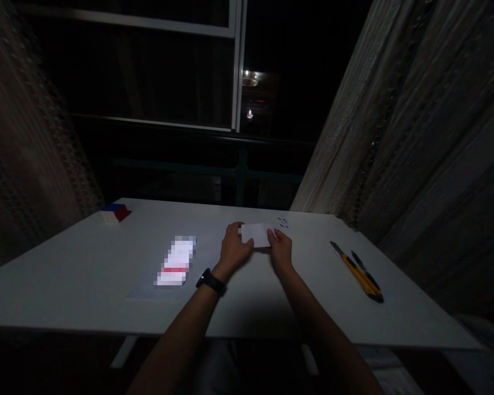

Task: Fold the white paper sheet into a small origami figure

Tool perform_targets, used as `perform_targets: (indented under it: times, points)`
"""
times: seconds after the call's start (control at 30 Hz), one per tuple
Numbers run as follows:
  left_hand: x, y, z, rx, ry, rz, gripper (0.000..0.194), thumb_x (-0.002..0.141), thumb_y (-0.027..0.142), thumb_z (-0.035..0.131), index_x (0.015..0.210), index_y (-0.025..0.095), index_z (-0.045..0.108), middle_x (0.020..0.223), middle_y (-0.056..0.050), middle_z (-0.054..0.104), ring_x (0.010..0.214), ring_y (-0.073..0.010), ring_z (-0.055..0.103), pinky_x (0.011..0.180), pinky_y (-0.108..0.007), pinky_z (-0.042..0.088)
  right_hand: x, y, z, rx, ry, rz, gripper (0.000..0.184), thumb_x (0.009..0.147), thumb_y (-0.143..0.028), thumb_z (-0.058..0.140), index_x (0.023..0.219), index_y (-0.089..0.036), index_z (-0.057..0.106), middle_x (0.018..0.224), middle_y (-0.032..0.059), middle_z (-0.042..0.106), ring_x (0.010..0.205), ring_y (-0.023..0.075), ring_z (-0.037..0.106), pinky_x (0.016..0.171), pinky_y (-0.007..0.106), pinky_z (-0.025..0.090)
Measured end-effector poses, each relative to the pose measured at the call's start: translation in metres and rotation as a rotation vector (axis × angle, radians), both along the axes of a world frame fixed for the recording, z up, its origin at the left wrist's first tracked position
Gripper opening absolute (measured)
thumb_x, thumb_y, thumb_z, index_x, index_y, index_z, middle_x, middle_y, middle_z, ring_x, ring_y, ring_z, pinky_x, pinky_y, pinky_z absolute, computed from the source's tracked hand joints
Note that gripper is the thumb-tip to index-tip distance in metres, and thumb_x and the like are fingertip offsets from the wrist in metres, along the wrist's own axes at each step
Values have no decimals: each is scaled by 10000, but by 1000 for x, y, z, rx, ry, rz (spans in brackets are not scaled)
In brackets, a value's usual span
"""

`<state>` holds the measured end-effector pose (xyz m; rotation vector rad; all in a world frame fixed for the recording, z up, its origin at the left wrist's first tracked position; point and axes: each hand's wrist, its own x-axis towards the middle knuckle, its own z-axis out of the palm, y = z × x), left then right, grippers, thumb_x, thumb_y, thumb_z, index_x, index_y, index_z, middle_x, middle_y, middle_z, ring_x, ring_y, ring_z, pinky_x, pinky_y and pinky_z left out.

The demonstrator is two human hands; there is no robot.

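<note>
Between my two hands is a small white piece of paper (257,235), held just over the white table. My left hand (234,248) grips its left edge, with the thumb lying on the front face. On the other side my right hand (281,248) pinches the right edge, thumb also on top. The fingers behind the paper are hidden. A dark band with a watch (211,281) circles my left wrist. Just beyond my right hand some dark marks (284,222) show on a light surface, too small to read.
A lit phone (176,260), its screen blurred, rests left of my hands on a pale sheet (138,292). At right lie a yellow utility knife (360,276) and a dark pen (364,267). A coloured cube (114,212) sits at the far left of the table (66,285). Curtains (428,120) flank a dark window.
</note>
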<state>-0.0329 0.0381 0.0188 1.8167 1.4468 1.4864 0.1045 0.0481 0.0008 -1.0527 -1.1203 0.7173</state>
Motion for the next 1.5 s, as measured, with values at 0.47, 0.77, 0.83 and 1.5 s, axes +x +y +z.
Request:
perform_targets:
  times: [0.47, 0.77, 0.83, 1.5]
  points:
    - [-1, -10, 3, 141, 295, 1, 447, 704, 304, 600, 1125, 207, 486, 1203, -98, 420, 987, -244, 528, 831, -380, 450, -2, -12, 11, 48, -332, -125, 385, 791, -450, 432, 856, -136, 646, 710, 47, 653, 646, 177, 573, 591, 268, 431]
    - [0, -10, 4, 136, 252, -49, 533, 691, 315, 630, 1165, 201, 415, 1162, -96, 456, 1056, -247, 482, 861, -379, 418, -2, -16, 11, 72, -492, -193, 387, 836, -424, 371, 929, -165, 644, 800, 65, 679, 720, 194, 596, 667, 285, 437]
    - [0, -10, 5, 115, 251, -41, 542, 688, 322, 633, 1162, 195, 405, 1155, -97, 459, 1051, -251, 485, 860, -375, 413, -2, -18, 12, 85, -533, -182, 374, 842, -413, 366, 948, -183, 641, 836, 64, 683, 745, 196, 602, 687, 287, 437]
    - [-2, 11, -5, -109, -395, -147, 400, 635, 154, 633, 990, 202, 456, 921, -23, 552, 668, -112, 576, 604, -238, 459, 11, 1, 5, -111, -35, -167, 371, 683, -445, 563, 844, -122, 651, 736, 82, 672, 632, 207, 606, 525, 310, 493]
